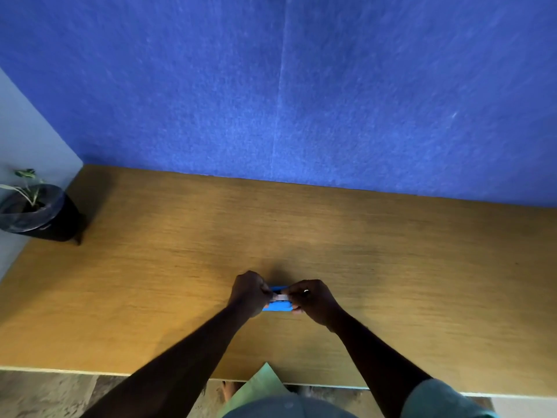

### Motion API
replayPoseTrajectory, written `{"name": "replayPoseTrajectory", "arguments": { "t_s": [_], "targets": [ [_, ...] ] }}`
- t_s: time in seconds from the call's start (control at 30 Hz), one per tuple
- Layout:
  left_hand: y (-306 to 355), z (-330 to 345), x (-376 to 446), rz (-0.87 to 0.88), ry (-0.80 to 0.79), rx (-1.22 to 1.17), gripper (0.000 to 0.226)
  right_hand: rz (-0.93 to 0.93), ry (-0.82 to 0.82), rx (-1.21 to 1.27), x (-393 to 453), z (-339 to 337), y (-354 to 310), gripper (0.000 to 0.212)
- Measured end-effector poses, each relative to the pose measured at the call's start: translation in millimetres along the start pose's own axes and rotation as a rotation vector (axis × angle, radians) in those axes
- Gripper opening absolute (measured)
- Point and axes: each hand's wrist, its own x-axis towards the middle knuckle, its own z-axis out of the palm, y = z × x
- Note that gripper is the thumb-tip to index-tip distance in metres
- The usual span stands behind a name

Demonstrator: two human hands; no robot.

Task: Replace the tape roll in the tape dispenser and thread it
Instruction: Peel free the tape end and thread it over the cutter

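A small blue tape dispenser (278, 306) rests on the wooden table (180, 267), near its front middle. My left hand (247, 292) grips the dispenser's left end, fingers curled. My right hand (313, 300) holds the right end, and its fingertips pinch a short pale strip of tape (280, 296) stretched across the dispenser's top between both hands. The tape roll itself is hidden by my fingers.
A black pot with a small plant (36, 212) stands at the table's far left corner. A blue felt wall (301, 86) rises behind the table. The table's front edge (120, 373) runs close to my body.
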Motion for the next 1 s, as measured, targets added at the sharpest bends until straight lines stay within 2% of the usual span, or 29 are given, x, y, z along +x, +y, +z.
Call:
{"name": "replayPoseTrajectory", "arguments": {
  "t_s": [0.13, 0.23, 0.37, 0.77, 0.87, 1.0],
  "targets": [
    [-2, 3, -1, -0.003, 0.027, -0.03, 0.015, 0.006, 0.057, 0.002, -4, 0, 2, 0.019],
    [-4, 4, 0, -0.006, 0.03, -0.028, 0.017, 0.037, 0.101, 0.034, -7, -2, 7, 0.011],
    [-4, 5, 2, -0.012, 0.02, -0.034, 0.02, 0.0, 0.154, -0.076, -10, 2, 9, 0.003],
    [-6, 8, 3, -0.002, 0.063, 0.016, 0.029, -0.035, 0.303, -0.367, -22, 16, -12, 0.024],
    [-8, 9, 3, -0.007, 0.076, 0.024, 0.027, -0.007, 0.337, -0.377, -23, 19, -15, 0.028],
    [-8, 11, 2, -0.016, 0.081, 0.006, 0.026, 0.019, 0.304, -0.361, -21, 15, -12, 0.024]
  ]
}}
